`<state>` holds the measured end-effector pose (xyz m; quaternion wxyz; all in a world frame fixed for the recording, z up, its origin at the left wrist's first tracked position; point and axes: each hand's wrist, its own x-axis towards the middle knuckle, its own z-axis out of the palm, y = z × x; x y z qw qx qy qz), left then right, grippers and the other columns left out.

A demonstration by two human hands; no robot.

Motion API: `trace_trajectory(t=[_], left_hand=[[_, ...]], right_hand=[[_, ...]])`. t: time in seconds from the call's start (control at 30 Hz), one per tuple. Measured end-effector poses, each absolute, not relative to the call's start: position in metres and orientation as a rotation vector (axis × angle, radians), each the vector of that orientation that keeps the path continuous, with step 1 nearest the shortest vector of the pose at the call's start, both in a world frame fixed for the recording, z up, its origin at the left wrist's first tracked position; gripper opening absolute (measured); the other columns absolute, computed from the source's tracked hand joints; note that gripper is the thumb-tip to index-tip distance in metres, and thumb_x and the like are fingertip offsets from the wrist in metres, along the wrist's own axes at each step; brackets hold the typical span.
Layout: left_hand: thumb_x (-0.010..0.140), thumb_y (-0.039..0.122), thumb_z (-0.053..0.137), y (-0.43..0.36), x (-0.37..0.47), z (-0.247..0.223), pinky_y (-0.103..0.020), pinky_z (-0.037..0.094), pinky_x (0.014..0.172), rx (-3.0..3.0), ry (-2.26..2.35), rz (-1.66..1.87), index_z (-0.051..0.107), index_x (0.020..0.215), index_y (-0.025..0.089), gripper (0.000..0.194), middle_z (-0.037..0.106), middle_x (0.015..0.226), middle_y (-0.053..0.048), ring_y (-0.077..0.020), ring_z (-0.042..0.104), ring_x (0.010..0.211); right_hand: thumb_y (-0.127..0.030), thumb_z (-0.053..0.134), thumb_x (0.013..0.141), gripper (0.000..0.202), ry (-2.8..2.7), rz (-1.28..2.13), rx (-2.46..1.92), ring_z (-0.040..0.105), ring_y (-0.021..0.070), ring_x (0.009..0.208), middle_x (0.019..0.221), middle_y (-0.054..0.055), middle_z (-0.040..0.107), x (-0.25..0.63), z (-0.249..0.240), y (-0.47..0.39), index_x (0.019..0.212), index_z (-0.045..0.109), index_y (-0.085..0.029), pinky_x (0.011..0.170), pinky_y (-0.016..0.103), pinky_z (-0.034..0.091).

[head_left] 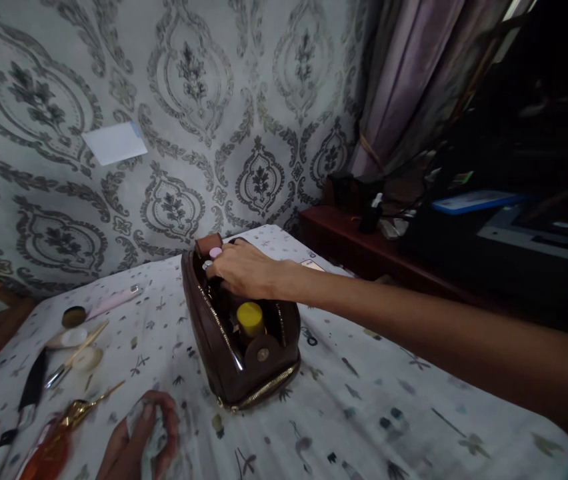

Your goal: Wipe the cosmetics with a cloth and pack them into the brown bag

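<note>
On white printed cloth (354, 427), the boxy dark-brown leather bag (209, 347) points lengthwise away; the right hand (245, 268) is inside its far end, finger grip hidden. Near-left, the left hand (137, 433) curls round 1 pale, blurred item (153, 441).

The bag (209, 347) is set on the sheet (364, 400), before the wall (244, 100). In its near end a capped container (251, 319) is held, with the right hand (247, 270) placed inside beyond it. Left of the bag are laid a tube (114, 301), a brush (77, 353) and, nearest, a bottle (51, 450); between bottle and bag the left hand (139, 433) is positioned.
</note>
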<state>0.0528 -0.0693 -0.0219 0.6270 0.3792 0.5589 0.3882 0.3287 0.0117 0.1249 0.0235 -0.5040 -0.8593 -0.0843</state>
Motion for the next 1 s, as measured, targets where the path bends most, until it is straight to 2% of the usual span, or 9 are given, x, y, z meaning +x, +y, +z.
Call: trace_trajectory(t=[0.27,0.53,0.73,0.87,1.0], left_hand=[[0.058,0.055,0.084,-0.071,0.057,-0.014,-0.021,0.038,0.040,0.849,1.227,0.949,0.066,0.081,0.018,0.047,0.066,0.067,-0.002,-0.0138,0.055,0.051],[0.052,0.055,0.087,-0.069,0.056,-0.016,-0.020,0.042,0.043,0.793,1.262,0.933,0.067,0.080,0.017,0.052,0.066,0.065,-0.002,-0.0137,0.057,0.053],[0.054,0.057,0.085,-0.069,0.054,-0.017,-0.021,0.039,0.038,0.842,1.259,0.926,0.066,0.080,0.018,0.051,0.066,0.064,-0.003,-0.0152,0.057,0.051],[0.052,0.058,0.086,-0.068,0.055,-0.016,-0.023,0.043,0.041,0.820,1.285,0.933,0.067,0.080,0.018,0.052,0.066,0.067,-0.003,-0.0154,0.058,0.053],[0.055,0.059,0.084,-0.068,0.054,-0.018,-0.021,0.041,0.041,0.835,1.292,0.931,0.067,0.081,0.018,0.051,0.066,0.067,-0.002,-0.0144,0.057,0.053]], right_hand=[[-0.009,0.050,0.089,0.020,-2.718,-0.333,-1.455,0.057,0.0290,0.108,0.103,0.014,0.068,0.316,0.107,0.019,0.095,0.069,-0.012,0.091,0.040,0.043],[-0.005,0.049,0.088,0.021,-2.732,-0.325,-1.451,0.061,0.0281,0.102,0.098,0.014,0.071,0.310,0.112,0.024,0.091,0.069,-0.011,0.083,0.038,0.046],[-0.004,0.053,0.083,0.021,-2.719,-0.290,-1.485,0.064,0.0270,0.100,0.097,0.015,0.072,0.324,0.110,0.028,0.094,0.070,-0.012,0.076,0.034,0.046],[-0.004,0.053,0.083,0.022,-2.717,-0.309,-1.461,0.064,0.0270,0.101,0.097,0.015,0.071,0.326,0.106,0.030,0.095,0.069,-0.012,0.076,0.034,0.045],[-0.004,0.052,0.083,0.022,-2.730,-0.327,-1.450,0.063,0.0262,0.100,0.096,0.015,0.071,0.325,0.105,0.030,0.094,0.069,-0.012,0.075,0.033,0.045]])
